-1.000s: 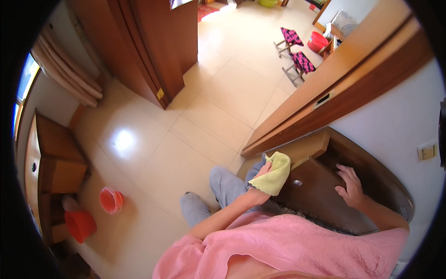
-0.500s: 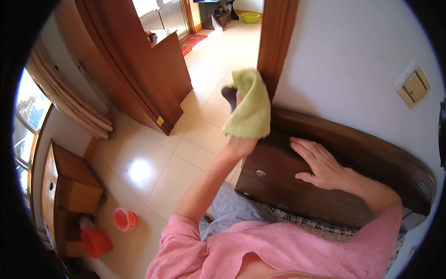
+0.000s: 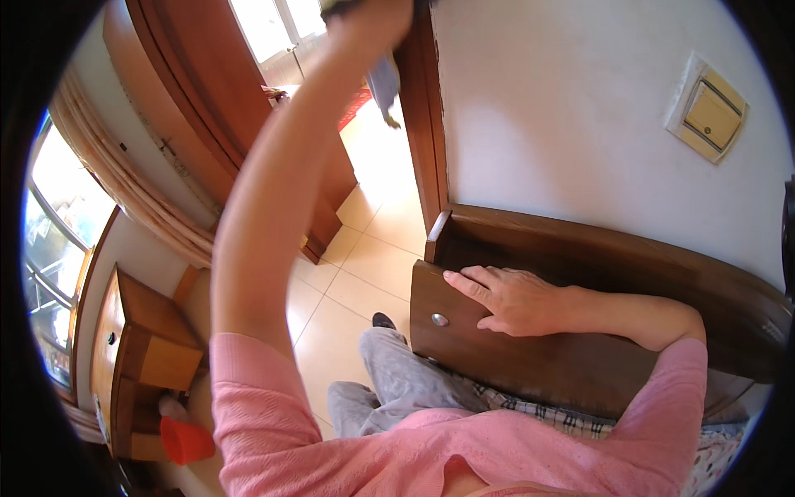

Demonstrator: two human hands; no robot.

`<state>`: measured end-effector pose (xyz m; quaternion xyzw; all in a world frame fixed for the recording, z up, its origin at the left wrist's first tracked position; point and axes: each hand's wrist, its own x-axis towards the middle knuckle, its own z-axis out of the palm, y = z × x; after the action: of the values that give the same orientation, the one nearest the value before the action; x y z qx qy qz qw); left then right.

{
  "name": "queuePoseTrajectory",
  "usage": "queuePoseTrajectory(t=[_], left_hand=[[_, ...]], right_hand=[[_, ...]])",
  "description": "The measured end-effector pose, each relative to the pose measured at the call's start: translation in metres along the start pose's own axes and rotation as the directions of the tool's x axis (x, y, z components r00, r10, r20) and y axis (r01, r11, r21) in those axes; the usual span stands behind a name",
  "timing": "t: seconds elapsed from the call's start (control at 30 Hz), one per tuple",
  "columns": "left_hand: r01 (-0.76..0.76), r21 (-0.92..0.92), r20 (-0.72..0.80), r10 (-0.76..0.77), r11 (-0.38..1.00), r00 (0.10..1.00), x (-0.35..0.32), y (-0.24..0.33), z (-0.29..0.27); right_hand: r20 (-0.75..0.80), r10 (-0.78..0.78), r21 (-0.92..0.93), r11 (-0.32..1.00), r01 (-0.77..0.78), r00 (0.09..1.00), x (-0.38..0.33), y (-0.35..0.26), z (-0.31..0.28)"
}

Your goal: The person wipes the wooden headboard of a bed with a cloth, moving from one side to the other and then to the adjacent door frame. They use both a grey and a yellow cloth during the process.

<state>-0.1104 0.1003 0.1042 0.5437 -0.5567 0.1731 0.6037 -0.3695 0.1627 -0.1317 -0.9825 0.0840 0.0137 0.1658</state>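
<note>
Left hand (image 3: pixel 373 12) is way up at the top edge of the view, arm stretched along the wooden door frame (image 3: pixel 426 124). The hand's cut off there, so I can't tell how its grip is set; only a grey scrap of cloth (image 3: pixel 383 83) hangs just below it, right beside the frame. Right hand (image 3: pixel 507 300) lies flat, fingers spread, holding nothing, on the dark wooden headboard (image 3: pixel 580 364), well below the cloth. So the left is the nearer one by far.
</note>
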Motion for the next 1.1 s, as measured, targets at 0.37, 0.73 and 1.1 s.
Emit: queuePoseTrajectory(t=[0.37,0.73,1.1], left_hand=[[-0.408,0.805,0.074,0.609,0.431,0.789,0.172,-0.089,-0.026],[0.105,-0.17,0.144,-0.08,0.98,0.986,-0.222,-0.111,0.012],[0.608,0.12,0.499,-0.577,0.785,0.647,-0.347,-0.154,0.003]], right_hand=[[-0.05,-0.113,0.055,0.992,0.116,0.992,0.014,-0.006,0.006],[-0.055,-0.097,0.028,0.995,0.099,0.994,0.013,-0.008,0.003],[-0.08,-0.045,-0.05,0.998,0.041,0.996,0.014,-0.014,-0.001]])
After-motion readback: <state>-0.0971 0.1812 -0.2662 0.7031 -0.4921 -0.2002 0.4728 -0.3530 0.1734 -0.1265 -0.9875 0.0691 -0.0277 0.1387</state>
